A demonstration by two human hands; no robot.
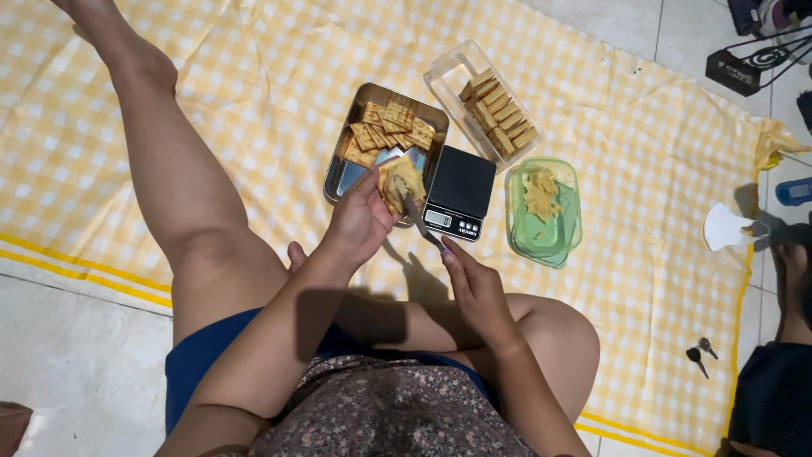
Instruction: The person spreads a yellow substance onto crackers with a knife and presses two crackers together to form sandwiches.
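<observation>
My left hand holds a square cracker covered with a pale yellow spread, just above the near edge of a metal tray. My right hand grips the handle of a small knife whose blade touches the spread on the cracker. The metal tray holds several plain crackers. A small black kitchen scale lies to the right of the tray, beside the knife.
A clear plastic box with stacked crackers sits behind the scale. A green lidded container with yellow spread is to the right. All rest on a yellow checked cloth. Keys and a white cup lie at the right.
</observation>
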